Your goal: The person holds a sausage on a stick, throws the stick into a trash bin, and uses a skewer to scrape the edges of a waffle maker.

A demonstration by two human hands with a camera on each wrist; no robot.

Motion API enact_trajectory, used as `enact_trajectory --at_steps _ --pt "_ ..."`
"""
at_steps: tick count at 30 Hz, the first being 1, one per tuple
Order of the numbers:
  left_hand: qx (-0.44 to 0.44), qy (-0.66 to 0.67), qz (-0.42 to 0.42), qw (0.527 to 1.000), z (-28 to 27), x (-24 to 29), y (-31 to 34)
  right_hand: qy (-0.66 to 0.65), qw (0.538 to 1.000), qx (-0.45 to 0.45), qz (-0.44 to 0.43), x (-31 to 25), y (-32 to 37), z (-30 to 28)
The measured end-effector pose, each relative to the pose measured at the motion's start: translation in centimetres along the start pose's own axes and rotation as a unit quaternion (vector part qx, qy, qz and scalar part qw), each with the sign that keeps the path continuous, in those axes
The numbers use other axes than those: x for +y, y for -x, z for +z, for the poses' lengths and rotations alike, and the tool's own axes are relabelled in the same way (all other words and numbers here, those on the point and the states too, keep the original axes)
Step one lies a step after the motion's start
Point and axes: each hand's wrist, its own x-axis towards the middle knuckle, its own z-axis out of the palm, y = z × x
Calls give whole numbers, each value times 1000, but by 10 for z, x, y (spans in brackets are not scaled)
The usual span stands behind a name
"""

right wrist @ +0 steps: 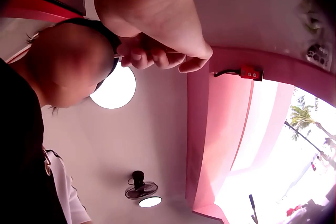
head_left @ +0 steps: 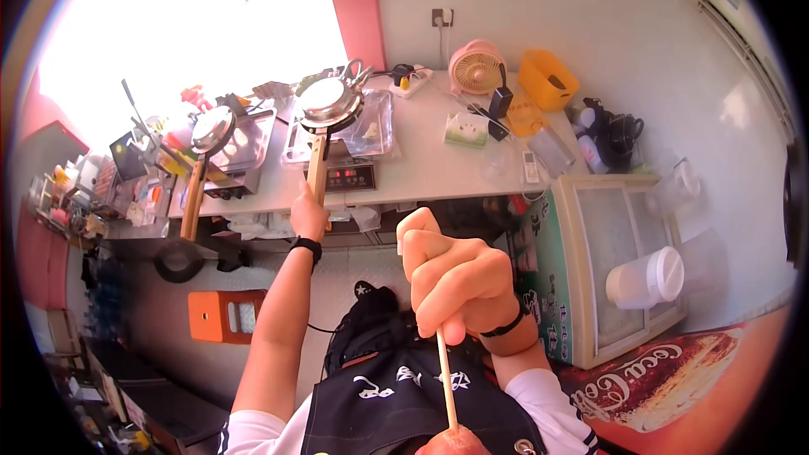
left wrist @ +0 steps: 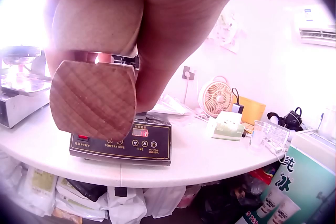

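Observation:
My left hand grips the wooden handle of a round metal hot-plate iron that sits over a clear tray. In the left wrist view, two squared wooden handle ends are stacked close together under the palm. Below them shows the dark control panel with its lit digits. Held up near the person's face, my right hand has its fingers curled round a thin wooden stick. The stick's lower end meets a rounded reddish shape at the bottom of the head view.
A second round iron with a wooden handle stands at the left. On the white table are a pink fan, a yellow bin and a tissue pack. A freezer stands right; an orange stool is on the floor.

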Motion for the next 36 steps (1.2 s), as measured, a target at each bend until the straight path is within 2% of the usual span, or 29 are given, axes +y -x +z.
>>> enact_trajectory --at_steps 8,19,21,23,28,34,36 --pt "10 -10 -4 1000 -1 3 1 -7 1000 11 -17 1 7 -2" --pt "6 -4 -18 1000 3 -1 -3 117 984 103 -81 -8 14 -11" --pt "5 -6 -19 1000 3 1 -3 129 981 122 -75 -8 14 -12" --pt "-3 5 -27 1000 0 3 -1 139 972 181 -50 -5 16 -10" --pt "2 5 -24 1000 1 0 0 193 967 148 -77 -8 24 -19" --pt "14 7 -21 1000 0 3 0 200 960 194 -31 1 44 -27" --pt "-9 -7 -28 1000 -4 5 2 202 961 190 -15 3 58 -31"
